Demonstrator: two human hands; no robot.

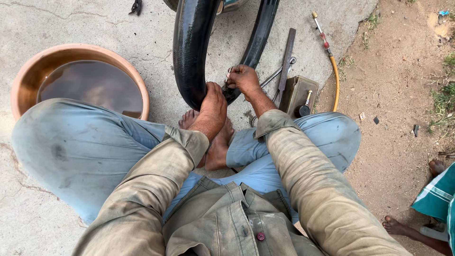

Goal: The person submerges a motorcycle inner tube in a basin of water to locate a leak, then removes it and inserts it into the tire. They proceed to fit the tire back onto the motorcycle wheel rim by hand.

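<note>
Glossy black inner tube [192,42], bent, gripped by both hands

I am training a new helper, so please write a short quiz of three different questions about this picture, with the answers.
1. True or false: the left hand grips the bottom bend of the black inner tube.
2. Multiple choice: what does the round clay-coloured basin hold? A) sand B) water C) tools
3. Short answer: which long flat tool lies on the concrete beside the small metal box?

Key
1. True. The right hand pinches the tube next to it.
2. B. The surface shows reflections.
3. A metal file, beside the hose with its brass nozzle.
</note>
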